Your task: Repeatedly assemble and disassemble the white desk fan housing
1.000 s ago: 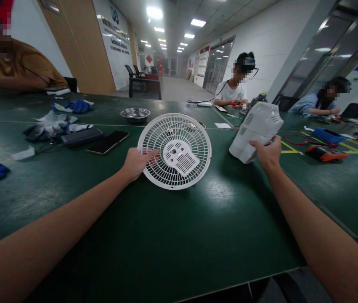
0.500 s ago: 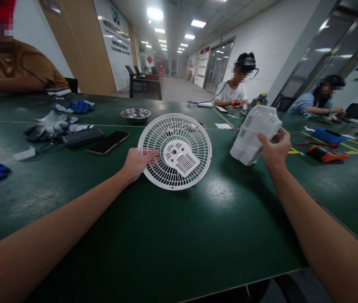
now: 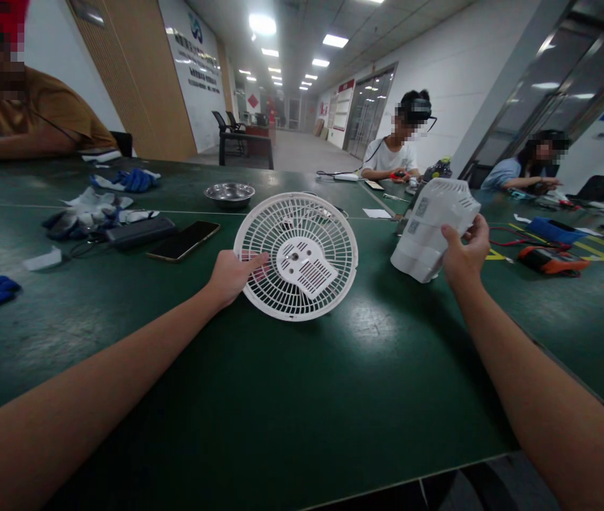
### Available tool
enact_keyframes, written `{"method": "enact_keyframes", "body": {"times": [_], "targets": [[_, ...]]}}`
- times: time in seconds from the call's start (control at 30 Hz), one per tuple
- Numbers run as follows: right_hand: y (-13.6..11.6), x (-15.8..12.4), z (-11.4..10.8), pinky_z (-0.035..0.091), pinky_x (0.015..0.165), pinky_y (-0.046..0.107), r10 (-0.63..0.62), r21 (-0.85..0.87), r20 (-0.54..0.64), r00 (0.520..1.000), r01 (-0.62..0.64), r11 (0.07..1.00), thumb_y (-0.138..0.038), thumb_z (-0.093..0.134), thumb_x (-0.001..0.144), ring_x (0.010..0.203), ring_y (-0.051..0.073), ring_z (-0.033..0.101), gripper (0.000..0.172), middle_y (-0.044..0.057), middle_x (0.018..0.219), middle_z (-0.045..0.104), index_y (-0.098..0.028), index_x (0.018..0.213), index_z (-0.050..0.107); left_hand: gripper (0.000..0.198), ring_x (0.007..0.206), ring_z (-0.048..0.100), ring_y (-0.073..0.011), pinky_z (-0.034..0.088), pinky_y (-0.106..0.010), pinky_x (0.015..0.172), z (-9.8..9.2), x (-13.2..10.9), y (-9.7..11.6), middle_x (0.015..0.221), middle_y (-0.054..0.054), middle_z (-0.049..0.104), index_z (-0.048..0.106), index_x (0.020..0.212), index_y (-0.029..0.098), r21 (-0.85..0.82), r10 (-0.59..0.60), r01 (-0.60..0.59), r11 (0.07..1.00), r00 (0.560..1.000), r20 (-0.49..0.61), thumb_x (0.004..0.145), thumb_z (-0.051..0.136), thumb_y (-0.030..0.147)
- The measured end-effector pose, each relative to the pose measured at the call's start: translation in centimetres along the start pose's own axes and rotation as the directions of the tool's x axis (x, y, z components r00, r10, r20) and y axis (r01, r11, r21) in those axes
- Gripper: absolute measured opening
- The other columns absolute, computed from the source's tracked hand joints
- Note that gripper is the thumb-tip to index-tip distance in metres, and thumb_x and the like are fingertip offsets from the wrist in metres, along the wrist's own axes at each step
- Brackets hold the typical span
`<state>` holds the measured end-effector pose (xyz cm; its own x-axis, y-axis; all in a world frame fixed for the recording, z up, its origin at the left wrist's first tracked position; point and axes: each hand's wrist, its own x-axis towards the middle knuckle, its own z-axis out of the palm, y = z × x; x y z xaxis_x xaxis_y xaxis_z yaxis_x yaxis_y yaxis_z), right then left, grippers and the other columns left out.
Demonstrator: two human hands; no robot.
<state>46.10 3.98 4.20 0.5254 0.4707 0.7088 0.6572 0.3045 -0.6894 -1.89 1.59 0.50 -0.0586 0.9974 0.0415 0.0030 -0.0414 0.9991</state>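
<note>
A round white fan grille (image 3: 309, 270) is tilted up above the green table (image 3: 302, 397), its slotted centre plate facing me. My left hand (image 3: 235, 275) grips its left rim, thumb on the near side and fingers showing behind the bars. Off to the right, my right hand (image 3: 465, 248) is closed around a white plastic housing (image 3: 423, 231) with vent slots at its top and small labels on its side. The housing leans over to the left; whether its lower end touches the table I cannot tell.
Left of the grille lie a phone (image 3: 184, 241), a dark case (image 3: 140, 231) and gloves (image 3: 86, 213). A steel bowl (image 3: 230, 194) stands behind it. An orange meter (image 3: 553, 261) and a blue tray (image 3: 554, 230) sit at the right. Several people work around the table.
My right hand has tipped the white housing very slightly, and it sits a touch further right and lower. The grille in my left hand is practically still.
</note>
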Motion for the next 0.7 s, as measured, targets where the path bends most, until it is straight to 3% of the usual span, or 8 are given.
{"method": "enact_keyframes", "body": {"times": [0.17,0.33,0.43,0.7], "targets": [[0.0,0.0,0.0,0.05,0.087,0.033,-0.001,0.021,-0.008,1.0,0.002,1.0,-0.032,0.067,0.076,0.101,0.02,0.062,0.062,0.011,0.122,0.063,-0.017,0.134,0.052,0.021,0.079,0.076,-0.0251,0.063,-0.04,0.072,0.0,0.0,0.1,0.088,-0.011,0.078,0.074,0.093,0.013,0.01,-0.006,0.006,1.0,1.0,-0.003,0.076,0.081,0.024],[-0.5,0.1,0.0,0.049,0.082,0.033,0.042,-0.036,-0.075,0.996,-0.045,0.998,-0.031,0.077,0.064,0.086,0.018,0.06,0.078,0.007,0.106,0.065,-0.015,0.137,0.053,0.02,0.078,0.075,-0.0245,0.063,-0.04,0.074,0.0,0.1,0.0,0.086,-0.011,0.077,0.074,0.09,0.013,0.014,-0.011,0.011,1.0,1.0,0.001,0.077,0.082,0.027],[-1.1,0.0,-0.1,0.049,0.08,0.034,0.036,-0.033,-0.042,0.998,-0.037,0.999,-0.03,0.078,0.06,0.081,0.019,0.058,0.084,0.007,0.1,0.066,-0.01,0.137,0.055,0.019,0.078,0.075,-0.0239,0.063,-0.04,0.074,-0.1,0.1,-0.1,0.087,-0.01,0.078,0.074,0.089,0.014,0.011,-0.014,0.014,1.0,1.0,0.001,0.077,0.082,0.026],[-2.0,-0.7,-0.2,0.049,0.092,0.037,-0.025,-0.017,0.073,0.997,0.027,1.0,-0.031,0.071,0.072,0.099,0.022,0.06,0.074,0.014,0.13,0.064,-0.014,0.141,0.05,0.018,0.077,0.075,-0.0239,0.063,-0.04,0.074,0.0,-0.3,0.3,0.085,-0.01,0.077,0.074,0.087,0.014,0.032,-0.006,0.006,0.999,1.0,0.003,0.077,0.081,0.027]]}}
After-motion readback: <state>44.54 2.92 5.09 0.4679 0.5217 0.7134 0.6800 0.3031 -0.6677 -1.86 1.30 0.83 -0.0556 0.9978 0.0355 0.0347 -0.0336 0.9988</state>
